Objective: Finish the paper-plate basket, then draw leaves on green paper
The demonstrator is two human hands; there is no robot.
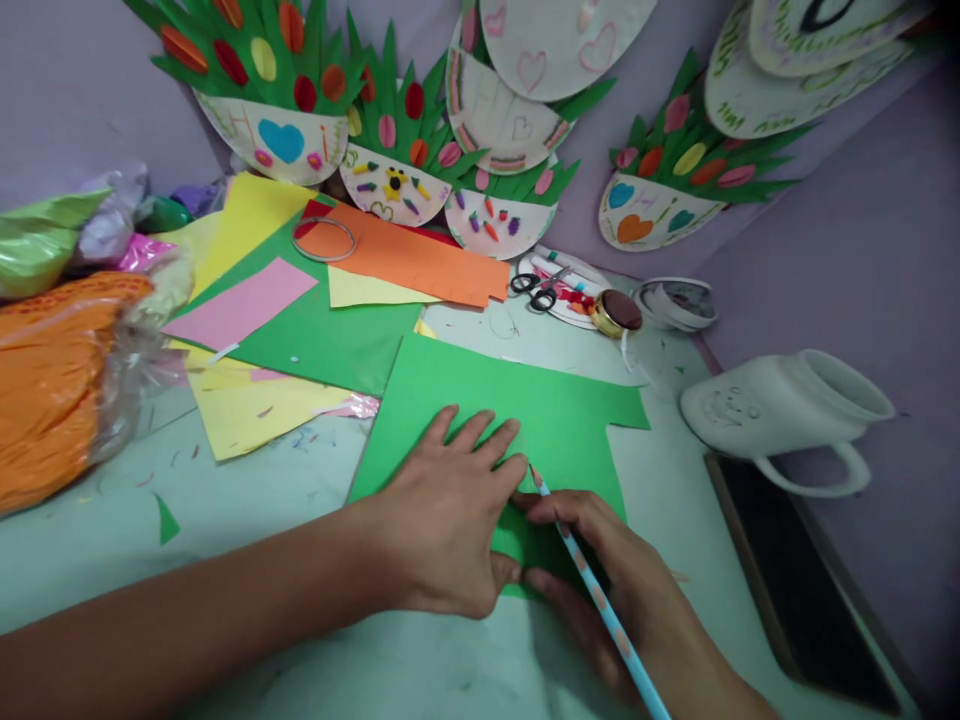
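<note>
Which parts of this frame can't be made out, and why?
All in the head view:
Middle of the green sheet: hidden by the left hand.
Back end of the pencil: cut off by the bottom edge.
Any mark at its tip: too small to tell.
Orange bag: cut off by the left edge.
Heart-decorated plate: cut off by the top edge.

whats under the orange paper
Red paper peeks out behind the orange paper, pale yellow paper in front, with a green sheet lower down. Anything fully covered can't be seen.

One left hand (450, 510); one right hand (626, 565); one pencil (598, 594); one mug (772, 408).
</note>
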